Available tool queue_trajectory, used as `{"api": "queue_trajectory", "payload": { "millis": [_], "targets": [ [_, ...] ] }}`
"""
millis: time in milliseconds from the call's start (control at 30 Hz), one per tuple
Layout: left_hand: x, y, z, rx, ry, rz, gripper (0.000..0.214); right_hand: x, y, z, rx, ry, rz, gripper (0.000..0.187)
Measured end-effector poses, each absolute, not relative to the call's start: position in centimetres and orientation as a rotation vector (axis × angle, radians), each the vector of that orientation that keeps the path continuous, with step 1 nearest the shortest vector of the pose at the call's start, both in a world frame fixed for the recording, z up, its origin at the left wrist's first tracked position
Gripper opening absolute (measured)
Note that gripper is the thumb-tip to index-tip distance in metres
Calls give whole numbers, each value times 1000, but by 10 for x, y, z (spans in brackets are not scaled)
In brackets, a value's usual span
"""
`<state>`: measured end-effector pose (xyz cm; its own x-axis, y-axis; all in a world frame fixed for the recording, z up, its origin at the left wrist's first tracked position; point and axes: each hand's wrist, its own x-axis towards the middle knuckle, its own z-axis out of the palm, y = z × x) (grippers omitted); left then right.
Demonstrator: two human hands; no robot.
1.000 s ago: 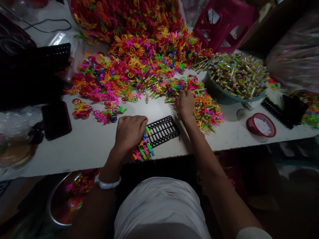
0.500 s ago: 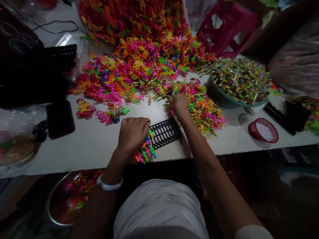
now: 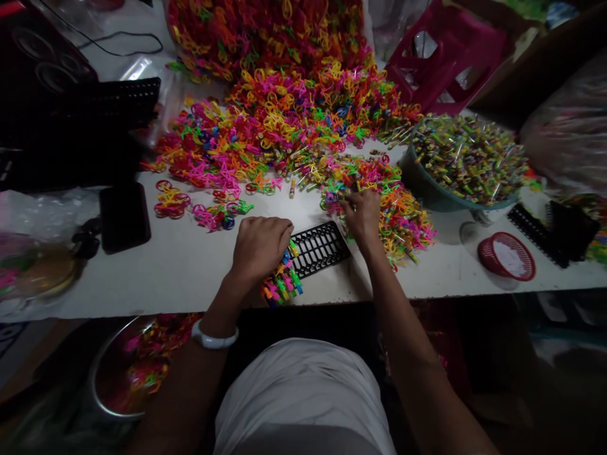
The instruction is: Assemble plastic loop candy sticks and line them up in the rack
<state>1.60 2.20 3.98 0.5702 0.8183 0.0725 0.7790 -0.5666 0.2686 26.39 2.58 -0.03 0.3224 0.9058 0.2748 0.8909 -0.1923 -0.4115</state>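
Blk rack [image 3: 320, 250] | L hand [image 3: 260, 248] over end | R hand [image 3: 364, 216] at bright pile [image 3: 403, 208] | fingers both: can't tell

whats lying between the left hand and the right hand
In the head view, a black slotted frame lies between the left hand and the right hand.

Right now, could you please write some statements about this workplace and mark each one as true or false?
1. The left hand is at one end of the black rack. True.
2. The red basket stands to the right of the black rack. True.
3. The right hand is inside the red basket. False: it is at a pile of small colourful pieces.
4. The pale bracelet is on the right arm. False: it is on the left one.
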Motion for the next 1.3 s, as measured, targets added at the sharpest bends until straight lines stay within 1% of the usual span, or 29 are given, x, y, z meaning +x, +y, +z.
{"api": "queue_trajectory", "payload": {
  "millis": [133, 267, 333, 500, 567, 667, 767, 867, 967, 1067, 1133, 1200, 1300],
  "targets": [
    [15, 24, 41, 2606, 1284, 297, 38, 248, -5, -14, -1968, -1576, 241, 18],
    [14, 23, 42, 2620, 1286, 278, 38, 251, -14, -22, -1753, -1272, 678, 21],
    [15, 23, 42, 2612, 1299, 277, 38, 253, -16, -20, -1647, -1132, 844, 24],
    [16, 23, 41, 2595, 1310, 278, 39, 243, -24, -9, -1460, -963, 1076, 26],
    [16, 23, 42, 2591, 1313, 284, 38, 235, -28, -8, -1416, -940, 1129, 32],
    [14, 21, 43, 2584, 1282, 291, 38, 222, -32, -12, -1473, -966, 1153, 39],
    [12, 20, 43, 2587, 1245, 302, 39, 210, -36, -18, -1604, -1050, 1091, 33],
    [12, 19, 42, 2594, 1233, 311, 38, 198, -37, -21, -1579, -1072, 1051, 24],
    [12, 20, 41, 2601, 1235, 301, 38, 185, -33, -24, -1455, -1085, 1190, 22],
    [12, 20, 41, 2602, 1257, 290, 39, 176, -28, -28, -1484, -1181, 1247, 19],
    [11, 20, 40, 2605, 1257, 288, 41, 174, -25, -30, -1565, -1327, 1130, 16],
    [10, 20, 40, 2609, 1237, 288, 43, 173, -24, -30, -1636, -1520, 921, 15],
    [11, 21, 40, 2628, 1217, 293, 46, 168, -24, -27, -1733, -1811, 681, 23]
  ]
}}
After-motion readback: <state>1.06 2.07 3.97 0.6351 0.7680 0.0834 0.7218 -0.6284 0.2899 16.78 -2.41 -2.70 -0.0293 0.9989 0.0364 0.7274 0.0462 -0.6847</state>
